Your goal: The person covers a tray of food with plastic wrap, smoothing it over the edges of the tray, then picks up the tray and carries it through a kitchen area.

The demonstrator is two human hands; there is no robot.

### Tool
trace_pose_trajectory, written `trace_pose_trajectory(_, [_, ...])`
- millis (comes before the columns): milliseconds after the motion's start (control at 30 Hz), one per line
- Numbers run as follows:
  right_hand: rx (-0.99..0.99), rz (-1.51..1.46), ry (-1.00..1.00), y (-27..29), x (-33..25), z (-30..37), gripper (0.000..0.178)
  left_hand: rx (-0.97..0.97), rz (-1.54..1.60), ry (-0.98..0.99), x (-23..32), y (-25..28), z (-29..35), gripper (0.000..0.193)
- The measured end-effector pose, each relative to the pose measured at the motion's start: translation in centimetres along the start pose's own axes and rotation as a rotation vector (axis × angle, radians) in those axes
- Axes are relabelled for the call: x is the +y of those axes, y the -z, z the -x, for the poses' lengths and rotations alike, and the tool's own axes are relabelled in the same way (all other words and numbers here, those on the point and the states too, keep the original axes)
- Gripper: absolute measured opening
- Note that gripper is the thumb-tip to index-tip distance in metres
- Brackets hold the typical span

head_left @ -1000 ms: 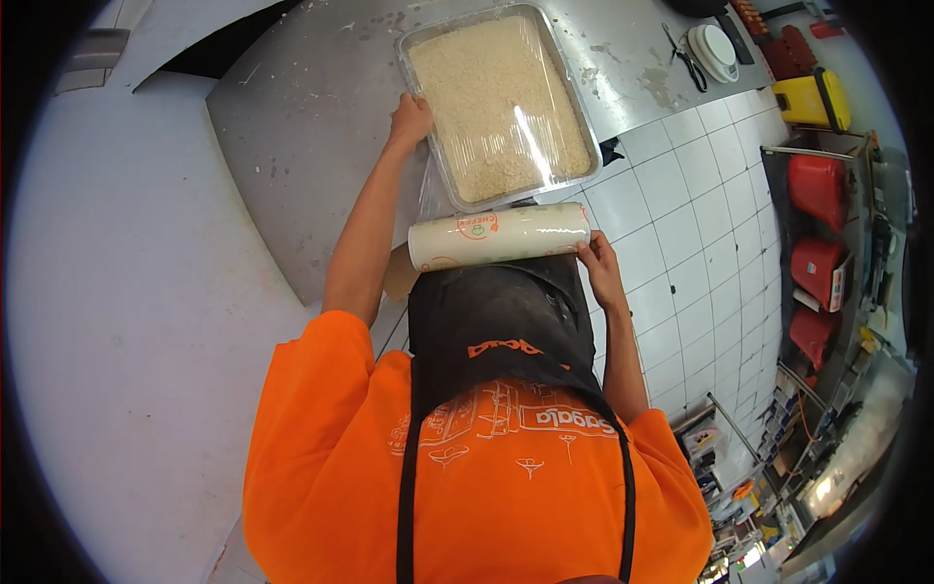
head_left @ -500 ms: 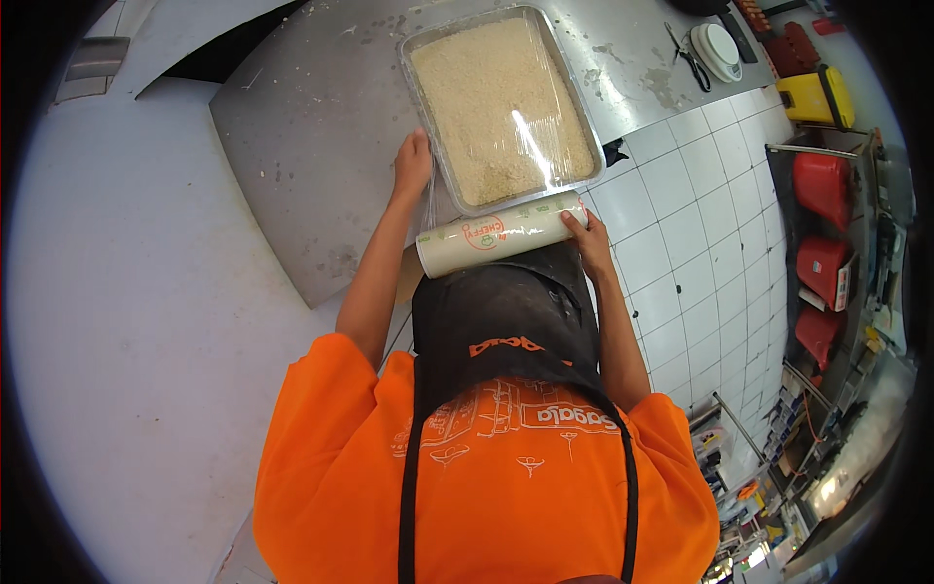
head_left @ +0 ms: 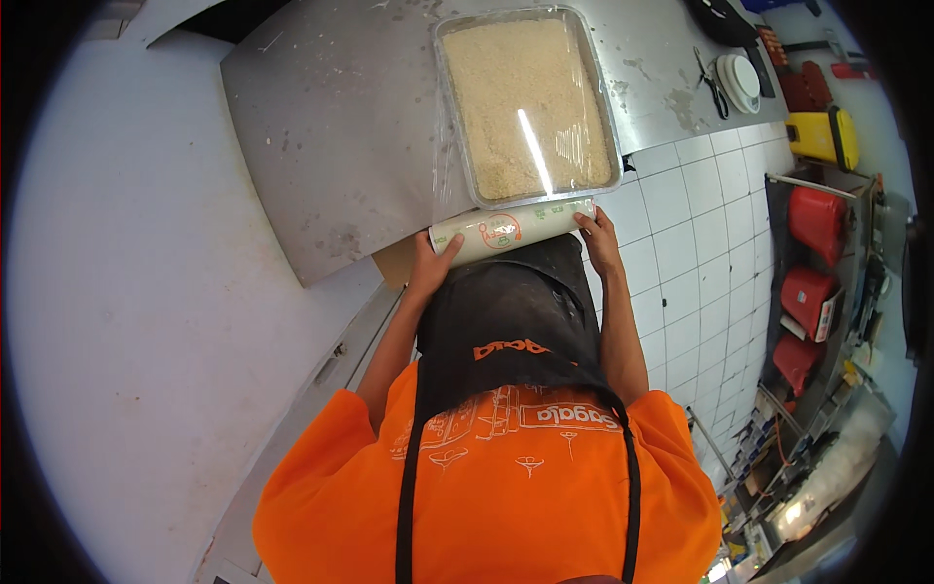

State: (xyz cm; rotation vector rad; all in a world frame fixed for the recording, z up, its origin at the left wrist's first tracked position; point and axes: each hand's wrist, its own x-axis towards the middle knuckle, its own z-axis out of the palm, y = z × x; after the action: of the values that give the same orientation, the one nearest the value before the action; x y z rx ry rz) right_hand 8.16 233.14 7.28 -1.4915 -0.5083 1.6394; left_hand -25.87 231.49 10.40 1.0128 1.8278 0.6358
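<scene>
A roll of plastic wrap [head_left: 516, 234] lies across the near edge of the table, against my black apron. My left hand [head_left: 433, 263] grips its left end, thumb on top, and my right hand [head_left: 598, 238] grips the right end. Clear film runs from the roll over a metal tray [head_left: 474, 175] filled with pale, coarse crumbs [head_left: 525, 107]. Shiny creases show in the film over the crumbs, and a loose part of it spreads past the tray's left side onto the table.
The tray stands on a steel table [head_left: 331, 127] beside a white wall [head_left: 126, 321]. At the far right of the table are black scissors [head_left: 715, 88] and a white round kitchen scale [head_left: 739, 82]. Red bins [head_left: 815, 222] and a yellow container [head_left: 822, 136] line the right side above white floor tiles.
My left hand has come down from the tray's left side to the roll's left end and now grips it. My right hand stays at the right end.
</scene>
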Motion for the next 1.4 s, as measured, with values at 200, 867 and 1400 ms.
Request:
trace_pose_trajectory(200, [-0.040,0.128,0.015,0.7,0.3,-1.0,0.047,-0.388,0.384,0.159,-0.3,0.1,0.3,0.054])
trace_pose_trajectory(867, [-0.174,1.697,-0.011,-2.4,-3.5,-1.8,0.055,-0.102,0.533,0.093,-5.6,-3.9,-0.6,0.061])
trace_pose_trajectory(1400, [-0.933,1.729,0.579,-22.5,4.5,-3.8,0.036,0.058,0.480,0.019,-7.5,-6.6,0.6,0.100])
